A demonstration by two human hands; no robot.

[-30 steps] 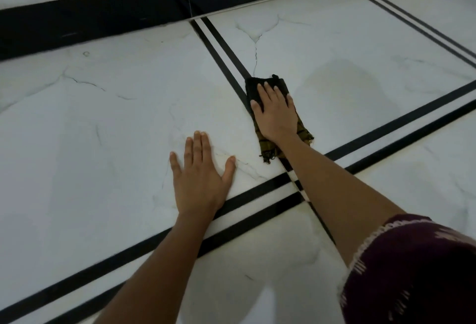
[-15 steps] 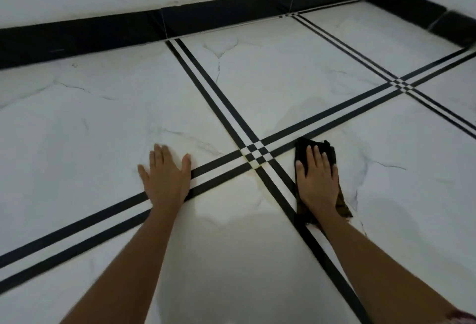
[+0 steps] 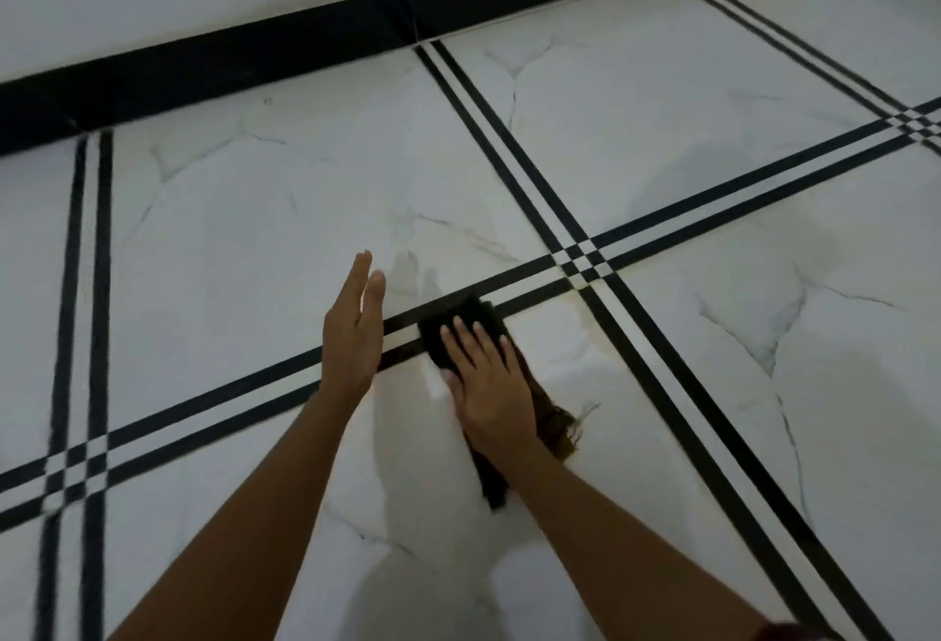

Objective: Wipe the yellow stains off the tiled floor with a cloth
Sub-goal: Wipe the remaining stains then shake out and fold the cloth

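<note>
A dark cloth [image 3: 461, 322] with a frayed brownish end lies flat on the white marble-look tiled floor [image 3: 244, 212], over the double black stripe. My right hand [image 3: 486, 381] presses flat on the cloth, fingers spread. Just to its left, my left hand [image 3: 354, 335] is lifted off the floor and turned on edge, fingers straight and together, holding nothing. A faint yellowish tint [image 3: 585, 335] shows on the tile right of the cloth, near the stripe crossing. A faint damp handprint [image 3: 412, 274] marks the tile beyond the left hand.
Black double stripes cross the floor, meeting at a crossing [image 3: 580, 261] to the right of my hands and another [image 3: 76, 475] at the left. A black skirting [image 3: 254, 55] runs along the white wall at the back.
My right hand slid the cloth left, from right of the stripe crossing to left of it, onto the double stripe. My left hand lifted off the floor and turned on edge.
</note>
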